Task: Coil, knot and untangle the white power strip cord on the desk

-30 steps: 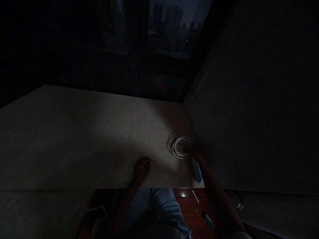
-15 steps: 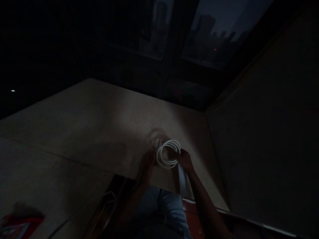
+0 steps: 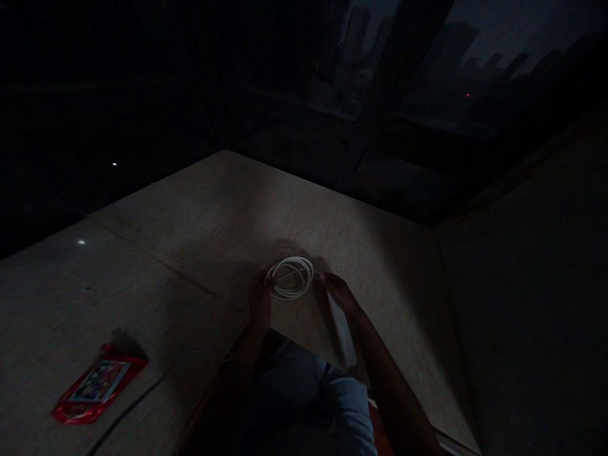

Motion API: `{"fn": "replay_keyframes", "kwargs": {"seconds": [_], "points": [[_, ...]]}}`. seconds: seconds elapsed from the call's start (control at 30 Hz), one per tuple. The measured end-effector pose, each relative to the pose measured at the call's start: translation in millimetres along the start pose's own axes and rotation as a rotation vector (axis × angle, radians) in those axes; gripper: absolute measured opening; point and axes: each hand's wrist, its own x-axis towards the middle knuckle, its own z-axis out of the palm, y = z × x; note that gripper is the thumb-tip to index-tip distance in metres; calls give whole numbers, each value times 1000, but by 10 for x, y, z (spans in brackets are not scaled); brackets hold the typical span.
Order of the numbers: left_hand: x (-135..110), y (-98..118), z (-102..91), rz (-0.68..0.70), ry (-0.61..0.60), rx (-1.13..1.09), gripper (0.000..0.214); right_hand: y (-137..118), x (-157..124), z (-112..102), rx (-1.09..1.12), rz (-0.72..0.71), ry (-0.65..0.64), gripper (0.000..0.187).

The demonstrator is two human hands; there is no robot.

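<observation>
White cable coil [image 3: 291,277] is sitting between my two hands, close to the front edge of the pale wooden tabletop [image 3: 190,215]; I cannot tell if it is resting on the wood or is lifted a little. The tabletop is filling most of the view, dim under the dark window [image 3: 427,88]. A red packet [image 3: 97,387] is lying well apart on the left, with a dark cord [image 3: 128,411] near it. A long white block [image 3: 342,329] is showing under my right wrist. My left hand [image 3: 260,297] is pinching the left rim of the coil, fingertips pressed together. My right hand [image 3: 338,292] is touching the right rim, but in this darkness I cannot tell if its fingers are closing or spreading. I am judging that the loops could spring apart and tangle, because only one thin pinch is holding them. The white block could also slide over the edge and drag the coil with it.
</observation>
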Motion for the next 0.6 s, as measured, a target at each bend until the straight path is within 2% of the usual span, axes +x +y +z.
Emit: {"fn": "replay_keyframes", "kwargs": {"seconds": [0.1,0.23,0.33,0.43,0.53,0.6], "points": [[125,97,-130,26,109,-23,51,-22,24,-133,-4,16,-55,47],[216,195,-216,48,94,31,45,-71,-2,-433,20,56,-62,44],[271,246,-253,31,157,10,43,-63,-17,-740,124,95,44,44],[350,259,-331,66,279,-35,36,26,5,-1130,224,137,194,40],[422,230,-443,125,388,-81,31,174,27,-1518,108,107,372,40],[433,191,-502,133,414,-75,29,277,15,-1705,71,110,427,41]]}}
